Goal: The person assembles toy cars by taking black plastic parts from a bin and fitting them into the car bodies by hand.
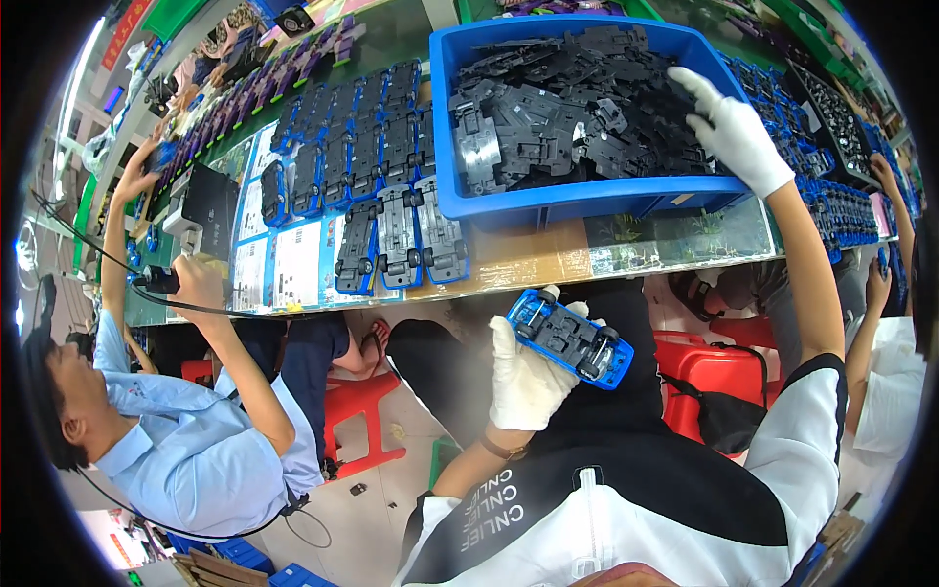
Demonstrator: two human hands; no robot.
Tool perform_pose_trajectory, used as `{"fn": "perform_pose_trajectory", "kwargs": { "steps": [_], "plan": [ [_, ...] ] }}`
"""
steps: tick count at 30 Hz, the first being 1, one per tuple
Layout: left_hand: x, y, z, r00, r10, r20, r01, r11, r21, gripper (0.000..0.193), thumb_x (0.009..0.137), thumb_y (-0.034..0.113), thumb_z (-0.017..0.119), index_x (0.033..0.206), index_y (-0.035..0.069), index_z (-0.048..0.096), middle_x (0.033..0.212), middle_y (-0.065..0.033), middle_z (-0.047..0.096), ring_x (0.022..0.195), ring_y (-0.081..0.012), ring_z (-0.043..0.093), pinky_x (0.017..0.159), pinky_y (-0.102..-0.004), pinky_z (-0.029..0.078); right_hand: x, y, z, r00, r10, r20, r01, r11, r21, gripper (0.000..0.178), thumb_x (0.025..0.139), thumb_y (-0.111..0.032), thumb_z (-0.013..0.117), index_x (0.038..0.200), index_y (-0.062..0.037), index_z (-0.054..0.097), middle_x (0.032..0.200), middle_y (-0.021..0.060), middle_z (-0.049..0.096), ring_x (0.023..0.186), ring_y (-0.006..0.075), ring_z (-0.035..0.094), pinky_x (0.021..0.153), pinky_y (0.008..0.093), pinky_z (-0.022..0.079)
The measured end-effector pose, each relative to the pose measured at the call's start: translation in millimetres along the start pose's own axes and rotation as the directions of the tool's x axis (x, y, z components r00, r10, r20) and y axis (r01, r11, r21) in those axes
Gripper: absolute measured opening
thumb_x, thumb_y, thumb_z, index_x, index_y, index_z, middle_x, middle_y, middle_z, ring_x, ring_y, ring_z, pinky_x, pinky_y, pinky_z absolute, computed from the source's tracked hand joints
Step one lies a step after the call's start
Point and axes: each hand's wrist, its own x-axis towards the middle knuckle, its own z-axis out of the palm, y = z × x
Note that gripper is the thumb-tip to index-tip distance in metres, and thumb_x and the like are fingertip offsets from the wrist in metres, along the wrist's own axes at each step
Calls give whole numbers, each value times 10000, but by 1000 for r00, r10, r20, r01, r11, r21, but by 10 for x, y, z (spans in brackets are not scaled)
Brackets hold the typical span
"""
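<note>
The left hand point(526, 377) is gripping a blue toy car point(570, 338) upside down; at 1 o'clock, the right hand point(736, 132) is reaching, grip wide, into the blue bin point(587, 201) of black parts point(577, 108).

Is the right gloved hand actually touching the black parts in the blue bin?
Touching. The head view shows the right hand resting on the black parts inside the blue bin, with no gap visible.

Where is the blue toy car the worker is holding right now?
In the head view, the blue toy car lies upside down in the gloved left hand, below the table edge and the blue bin.
</note>
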Motion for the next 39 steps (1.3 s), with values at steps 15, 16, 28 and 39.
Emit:
{"fn": "perform_pose_trajectory", "kwargs": {
  "steps": [15, 16, 28, 39],
  "plan": [
    [68, -33, 70, 996, -12, -90, 6, 998, -65, 835, 810, 807, 349, 1243, 113, 516, 1111, -167, 609, 1003, -393, 600, 910, -644, 445, 25, 170, 244, 973, -218, -73, 229, 953, 198, 401, 952, -64, 478, 1350, -107, 499, 1225, 186, 595, 1099, 275, 597, 925, 326, 465],
    [98, -34, 52, 996, 26, -86, -24, 999, 25, 849, 784, 820, 378, 1225, 107, 513, 1079, -152, 610, 988, -385, 600, 897, -637, 456, 12, 124, 182, 982, -175, -65, 186, 951, 245, 443, 958, -20, 448, 1396, -82, 449, 1322, 149, 567, 1191, 209, 568, 993, 310, 425],
    [240, -123, -20, 974, 192, -120, -194, 981, -13, 943, 693, 888, 390, 1204, 103, 505, 1057, -122, 618, 976, -341, 601, 899, -566, 471, -1358, -1355, 107, 953, -233, -194, 248, 967, 62, 436, 823, -205, 608, 1250, -117, 594, 1155, 119, 589, 1022, 317, 585, 865, 401, 478],
    [246, -237, -73, 937, 221, -270, -177, 968, 178, 995, 714, 899, 322, 1270, 98, 519, 1152, -96, 611, 1054, -253, 584, 977, -406, 442, -1356, -1664, 330, 978, -191, -86, 193, 981, 21, 456, 749, -249, 724, 1178, -137, 618, 1049, 73, 595, 902, 275, 594, 760, 390, 480]
  ]
}}
